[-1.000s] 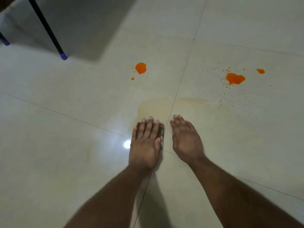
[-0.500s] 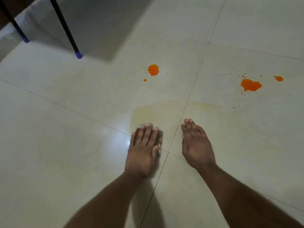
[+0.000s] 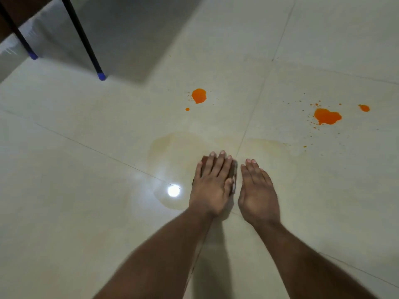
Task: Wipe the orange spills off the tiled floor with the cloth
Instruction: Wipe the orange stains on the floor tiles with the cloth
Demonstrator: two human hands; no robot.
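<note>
My left hand lies flat on a dark cloth and presses it to the tiled floor. Only the cloth's right edge shows past the fingers. My right hand rests flat on the floor just to the right, fingers together, with nothing in it. A pale yellowish wet smear spreads around and ahead of both hands. Beyond it sit a round orange spill with a small drop, and to the right a larger orange spill with a small blot and fine specks.
Two black furniture legs with blue feet stand at the far left, with a dark shadow behind them. A bright lamp reflection glares on the tile left of my left hand. Grout lines cross under my hands.
My left hand has slid the cloth a little forward over the smear, and my right hand has come closer beside it. The view has shifted, showing more of the furniture legs.
</note>
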